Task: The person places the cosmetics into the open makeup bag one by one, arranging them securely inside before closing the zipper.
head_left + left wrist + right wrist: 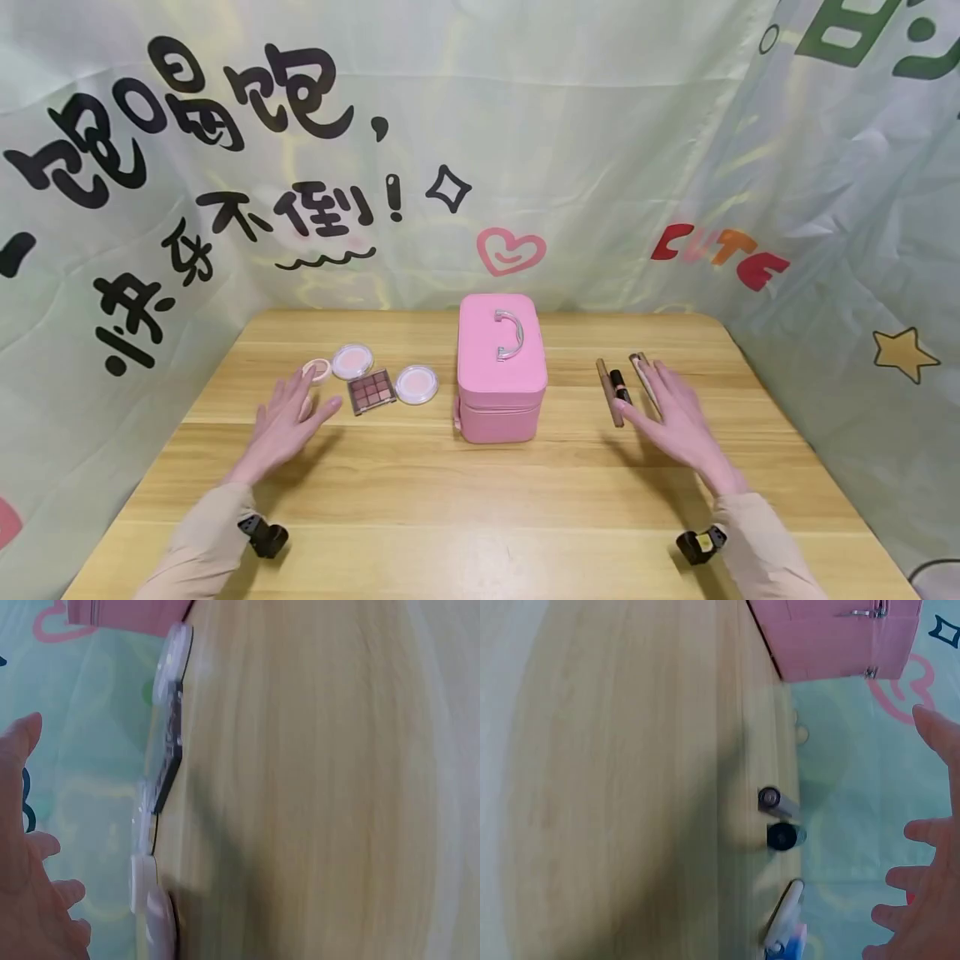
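Note:
My left hand (283,421) hovers over the left of the table with its fingers spread, holding nothing. Its fingertips overlap a small round compact (320,372) in the head view; part of another pale round item shows between the fingers. Just beyond lie two round clear-rimmed compacts (352,362) and an eyeshadow palette (371,392) with rows of pinkish pans. On the other side, my right hand (675,417) is spread above several slim cosmetics. A brown-gold pen (609,396) and a black tube (619,387) lie near its thumb. Its fingers partly cover another slim stick (643,377).
A pink cosmetic case (501,350) with a silver handle on its closed lid stands mid-table, between the two groups. The wooden table (480,517) meets a printed fabric backdrop (600,150) behind and at both sides.

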Tool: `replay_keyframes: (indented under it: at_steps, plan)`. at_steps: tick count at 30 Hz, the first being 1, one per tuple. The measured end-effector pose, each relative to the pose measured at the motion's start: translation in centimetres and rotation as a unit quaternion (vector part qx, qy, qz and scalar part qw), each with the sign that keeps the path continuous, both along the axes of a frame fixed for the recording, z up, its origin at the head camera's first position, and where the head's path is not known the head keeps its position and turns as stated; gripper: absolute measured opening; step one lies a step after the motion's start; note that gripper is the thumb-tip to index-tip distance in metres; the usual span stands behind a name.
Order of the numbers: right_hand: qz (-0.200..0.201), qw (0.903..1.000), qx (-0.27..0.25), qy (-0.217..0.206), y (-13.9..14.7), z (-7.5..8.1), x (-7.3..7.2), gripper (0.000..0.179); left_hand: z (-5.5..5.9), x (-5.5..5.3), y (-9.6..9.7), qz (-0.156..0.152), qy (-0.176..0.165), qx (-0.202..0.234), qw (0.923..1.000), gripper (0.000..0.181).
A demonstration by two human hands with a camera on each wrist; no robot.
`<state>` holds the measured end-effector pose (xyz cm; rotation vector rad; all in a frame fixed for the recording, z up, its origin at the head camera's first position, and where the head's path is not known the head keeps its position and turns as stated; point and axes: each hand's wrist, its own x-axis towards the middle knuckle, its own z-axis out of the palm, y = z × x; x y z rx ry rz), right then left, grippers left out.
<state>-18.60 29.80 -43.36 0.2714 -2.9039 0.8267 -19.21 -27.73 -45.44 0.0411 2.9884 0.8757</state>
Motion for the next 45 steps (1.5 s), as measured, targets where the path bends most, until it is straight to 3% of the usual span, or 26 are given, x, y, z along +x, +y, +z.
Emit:
replay_keyframes:
  at_steps: [8,14,23,31,45]
  plan:
    - [0.011,0.9986,-0.036,-0.036,-1.8,0.3,-0.5,0.085,0.4,-0.7,2.2,-0.017,0.006,0.052,0.9985,0.086]
    - [0.041,0.996,-0.074,-0.03,-3.5,0.2,-0.9,0.077,0.7,-1.1,4.5,-0.034,0.019,0.081,0.9959,0.079]
    - [0.062,0.9898,-0.119,-0.049,-5.5,0.3,-0.6,0.073,0.1,-1.2,7.0,-0.059,0.027,0.116,0.9911,0.073]
    - [0.043,0.989,-0.134,-0.045,-7.3,0.7,-0.2,0.067,-0.7,-0.5,9.5,-0.118,0.045,0.119,0.9848,0.07]
    - [0.059,0.9828,-0.174,-0.022,-10.4,1.3,-0.7,0.062,0.5,-0.4,13.6,-0.169,0.019,0.139,0.9756,0.07]
